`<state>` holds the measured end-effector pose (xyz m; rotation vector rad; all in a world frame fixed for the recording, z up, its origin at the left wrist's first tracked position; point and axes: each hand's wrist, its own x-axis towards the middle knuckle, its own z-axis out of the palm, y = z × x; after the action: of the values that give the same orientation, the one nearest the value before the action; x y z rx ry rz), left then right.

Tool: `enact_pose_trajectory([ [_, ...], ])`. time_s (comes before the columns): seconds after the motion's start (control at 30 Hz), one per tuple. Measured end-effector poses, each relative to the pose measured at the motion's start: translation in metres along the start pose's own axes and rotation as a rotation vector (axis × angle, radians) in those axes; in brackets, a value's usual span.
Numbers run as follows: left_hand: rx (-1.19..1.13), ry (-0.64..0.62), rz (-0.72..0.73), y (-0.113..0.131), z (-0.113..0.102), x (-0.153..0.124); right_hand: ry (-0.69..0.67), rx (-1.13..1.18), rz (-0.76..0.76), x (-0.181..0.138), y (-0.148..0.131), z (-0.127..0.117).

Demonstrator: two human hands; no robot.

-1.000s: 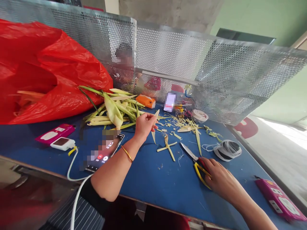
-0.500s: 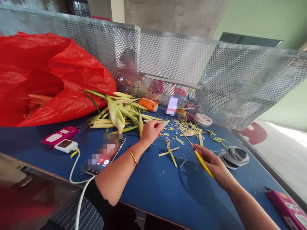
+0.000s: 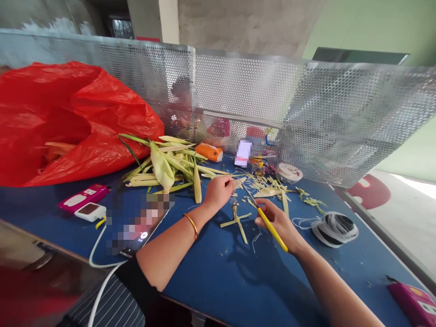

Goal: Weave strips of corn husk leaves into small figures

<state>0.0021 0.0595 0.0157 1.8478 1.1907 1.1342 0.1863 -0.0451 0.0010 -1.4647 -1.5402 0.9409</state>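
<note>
My left hand (image 3: 220, 190) pinches a pale strip of palm leaf (image 3: 238, 183) above the blue table (image 3: 218, 268). A gold bangle sits on that wrist. My right hand (image 3: 279, 222) grips yellow-handled scissors (image 3: 265, 217), blades pointing up-left at the leaf strip and almost touching it. Just below the two hands lies a small woven leaf cross (image 3: 235, 220). A heap of green and yellow palm leaves (image 3: 168, 163) lies left of my left hand.
A big red plastic bag (image 3: 68, 120) fills the left. A phone (image 3: 136, 225), a pink device (image 3: 83, 196) and a white charger (image 3: 90, 211) lie near the front edge. Spools (image 3: 335, 227) sit right. A perforated metal screen (image 3: 272, 100) walls the back; a person sits behind it.
My right hand picked the scissors off the table and carried them up-left to the leaf strip. My left hand lowered the strip slightly toward the table.
</note>
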Motion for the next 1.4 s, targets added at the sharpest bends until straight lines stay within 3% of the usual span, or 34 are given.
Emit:
enact_pose_trajectory([
  [0.17,-0.005,-0.08,-0.036,-0.001,0.005,0.0,0.025,0.074,0.065,0.002,0.005,0.006],
  [0.57,0.033,-0.14,-0.006,-0.011,0.003,0.003,-0.009,0.107,0.095,0.002,0.006,0.011],
  [0.8,0.015,-0.14,0.005,-0.014,0.003,0.005,0.048,0.062,0.075,0.004,0.013,0.01],
  [0.9,-0.02,-0.112,-0.033,-0.013,0.001,0.004,0.144,-0.12,0.077,0.004,0.014,-0.001],
  [1.0,-0.138,-0.058,-0.12,-0.009,-0.002,0.001,0.228,-0.559,0.114,0.002,0.013,-0.013],
  [1.13,-0.392,-0.031,-0.249,0.002,-0.01,-0.004,0.116,-1.095,0.229,-0.003,0.014,-0.016],
  [1.27,-0.641,-0.03,-0.407,0.016,-0.016,-0.008,0.056,-1.207,0.23,-0.005,0.015,-0.011],
  [1.4,-0.651,-0.047,-0.46,0.024,-0.021,-0.01,0.015,-1.225,0.258,-0.004,0.012,-0.009],
])
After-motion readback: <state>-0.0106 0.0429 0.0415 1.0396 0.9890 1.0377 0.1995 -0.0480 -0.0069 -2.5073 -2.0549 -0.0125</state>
